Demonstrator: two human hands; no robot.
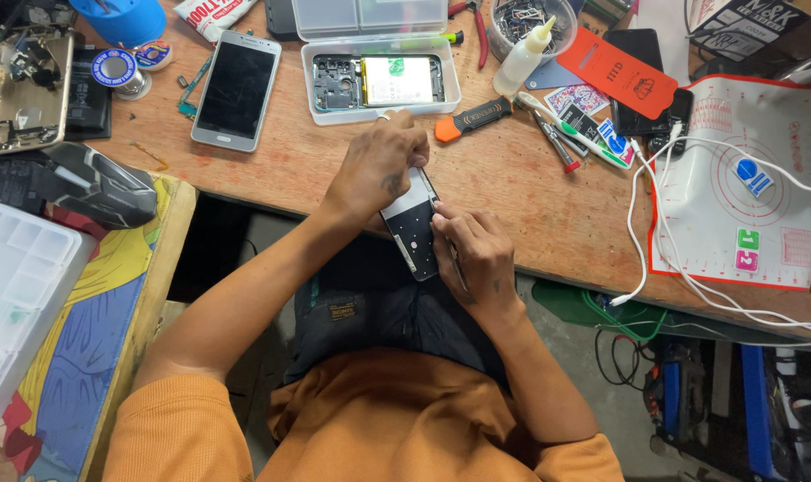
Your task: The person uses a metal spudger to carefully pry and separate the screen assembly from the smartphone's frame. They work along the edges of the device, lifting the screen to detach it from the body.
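Opened phone in clear tray

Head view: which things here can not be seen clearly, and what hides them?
- Phone part: top end hidden under the left hand.
- Thin tool in the right hand: mostly covered by the fingers, kind unclear.
- Small parts in the round bowl: too small, cut by the top edge.
- Blue cup: cut by the top edge.
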